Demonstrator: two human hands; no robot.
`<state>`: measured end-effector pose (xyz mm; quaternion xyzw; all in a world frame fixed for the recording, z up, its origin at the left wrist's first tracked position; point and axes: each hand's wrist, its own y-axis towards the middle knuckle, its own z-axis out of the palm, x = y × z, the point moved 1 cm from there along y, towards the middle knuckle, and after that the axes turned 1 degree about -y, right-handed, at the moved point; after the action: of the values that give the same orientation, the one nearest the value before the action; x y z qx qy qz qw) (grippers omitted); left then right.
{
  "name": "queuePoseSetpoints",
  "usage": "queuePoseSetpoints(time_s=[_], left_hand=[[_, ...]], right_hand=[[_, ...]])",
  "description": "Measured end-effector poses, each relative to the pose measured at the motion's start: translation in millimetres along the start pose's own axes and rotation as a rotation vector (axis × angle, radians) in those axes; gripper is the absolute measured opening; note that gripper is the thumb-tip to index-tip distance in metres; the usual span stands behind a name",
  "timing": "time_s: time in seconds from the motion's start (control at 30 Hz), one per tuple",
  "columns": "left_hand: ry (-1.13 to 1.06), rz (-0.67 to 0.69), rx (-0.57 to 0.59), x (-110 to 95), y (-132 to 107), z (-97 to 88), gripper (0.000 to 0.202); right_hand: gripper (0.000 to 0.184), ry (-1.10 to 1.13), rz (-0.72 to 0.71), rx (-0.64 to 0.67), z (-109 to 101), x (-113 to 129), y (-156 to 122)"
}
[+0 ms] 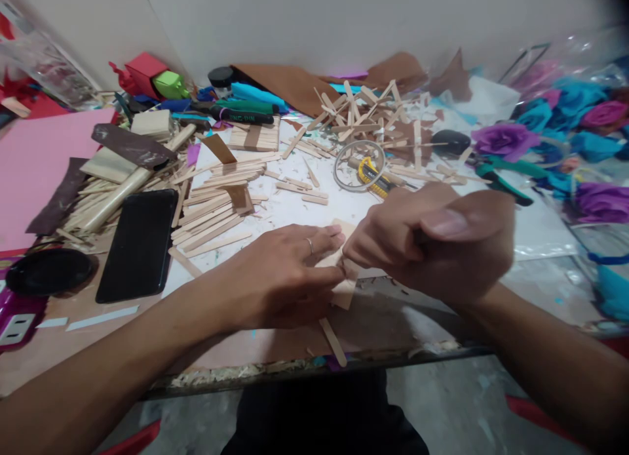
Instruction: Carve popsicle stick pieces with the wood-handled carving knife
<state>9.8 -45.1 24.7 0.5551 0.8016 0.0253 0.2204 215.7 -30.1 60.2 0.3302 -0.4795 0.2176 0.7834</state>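
Note:
My left hand (289,271), with a ring on one finger, is bent over a small tan rectangular piece (346,294) near the table's front edge. Its thumb and fingers pin a pale wooden craft stick down there. Another craft stick (334,343) pokes out from under this hand toward the edge. Close beside it, my right hand (437,242) is curled into a fist, its fingertips meeting the pinned stick. Whatever the right fingers grip is hidden. Beyond them lies a yellow and black utility knife (373,176) by a roll of clear tape (360,165).
Loose craft sticks (216,212) lie left of centre, and a tangled heap of them (363,114) sits at the back. A black phone (137,245) rests at left. Green-handled pliers (511,176) and paper flowers (506,140) fill the right side.

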Motion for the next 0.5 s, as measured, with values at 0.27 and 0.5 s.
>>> queuePoseSetpoints(time_s=[0.27, 0.5], left_hand=[[0.009, -0.009, 0.025, -0.6, 0.1, 0.3, 0.036], [0.017, -0.016, 0.015, -2.9, 2.2, -1.1, 0.028]], right_hand=[[0.049, 0.015, -0.020, 0.015, -2.0, -2.5, -0.3], [0.050, 0.049, 0.006, -0.014, -2.5, -6.4, 5.3]])
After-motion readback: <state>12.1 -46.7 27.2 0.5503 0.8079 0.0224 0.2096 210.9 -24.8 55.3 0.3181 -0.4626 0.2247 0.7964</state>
